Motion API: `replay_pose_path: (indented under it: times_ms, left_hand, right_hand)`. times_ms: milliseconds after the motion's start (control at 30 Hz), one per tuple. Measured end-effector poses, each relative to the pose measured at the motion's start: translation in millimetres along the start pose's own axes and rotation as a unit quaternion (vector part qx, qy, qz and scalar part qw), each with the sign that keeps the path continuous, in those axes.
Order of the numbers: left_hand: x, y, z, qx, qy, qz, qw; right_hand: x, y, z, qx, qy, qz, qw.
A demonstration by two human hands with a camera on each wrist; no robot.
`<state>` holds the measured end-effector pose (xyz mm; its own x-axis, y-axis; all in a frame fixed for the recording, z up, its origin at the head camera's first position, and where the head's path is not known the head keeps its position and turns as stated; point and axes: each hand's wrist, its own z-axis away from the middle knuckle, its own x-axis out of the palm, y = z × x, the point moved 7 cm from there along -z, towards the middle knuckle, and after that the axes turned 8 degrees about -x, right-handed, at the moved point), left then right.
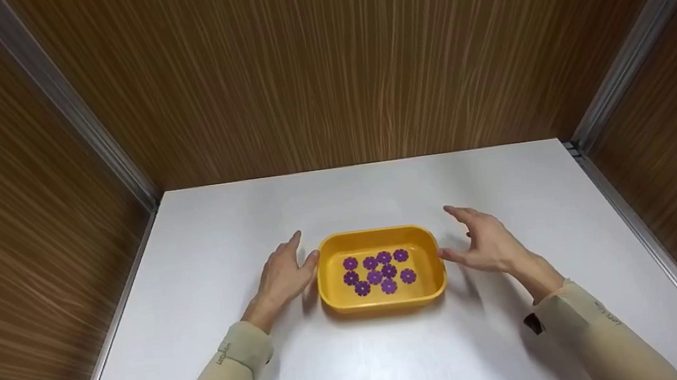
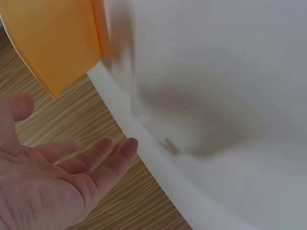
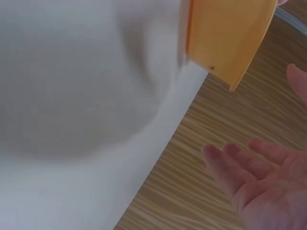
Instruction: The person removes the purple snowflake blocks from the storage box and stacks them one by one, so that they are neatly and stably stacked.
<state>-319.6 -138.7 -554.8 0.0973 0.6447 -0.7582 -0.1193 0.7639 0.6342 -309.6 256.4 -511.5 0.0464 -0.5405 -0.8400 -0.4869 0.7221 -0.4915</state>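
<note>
A yellow rectangular tub (image 1: 383,304) with rounded corners sits on the white table, seen whole in the head view. On its floor lie several purple flower-shaped pieces (image 1: 374,277), some lighter and some darker. My left hand (image 1: 283,274) is at the tub's left side, thumb tip right by the rim and fingers spread. On the opposite side my right hand (image 1: 490,241) has its thumb tip close to the right rim, its fingers extended. Both wrist views show relaxed fingers beside the tub's outer wall (image 2: 57,43), with nothing in either palm.
The white table (image 1: 227,222) has wood-grain panels (image 1: 349,61) behind it and at both sides. Metal rails (image 1: 81,117) run along the panel corners. Loose beige sleeves (image 1: 226,375) cover both forearms.
</note>
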Motion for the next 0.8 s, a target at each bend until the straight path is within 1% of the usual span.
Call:
replay_pose_path:
  times_ms: [167,333,433,533,667,800]
  left_hand:
    - [1.8,1.4,0.0,-0.003,0.000,0.024,0.9997]
    - [2.5,3.7,-1.8,0.002,0.003,0.039,0.9992]
    - [2.6,3.5,-1.6,-0.005,-0.005,0.052,0.9986]
    - [3.2,1.8,-0.9,-0.013,-0.019,0.079,0.9966]
    - [6.2,0.0,-0.9,-0.019,-0.043,0.117,0.9920]
    - [8.1,-1.1,-0.8,-0.033,-0.064,0.147,0.9865]
  right_hand:
    - [3.5,-9.4,-3.0,-0.016,-0.008,-0.034,0.9992]
    - [8.6,-17.4,-6.7,-0.028,-0.025,-0.046,0.9983]
    - [12.5,-23.9,-10.5,-0.050,-0.037,-0.048,0.9969]
    - [15.9,-31.6,-15.6,-0.081,-0.046,-0.050,0.9944]
    - [19.6,-39.0,-21.8,-0.113,-0.058,-0.057,0.9903]
    - [22.9,-45.6,-26.9,-0.128,-0.078,-0.055,0.9872]
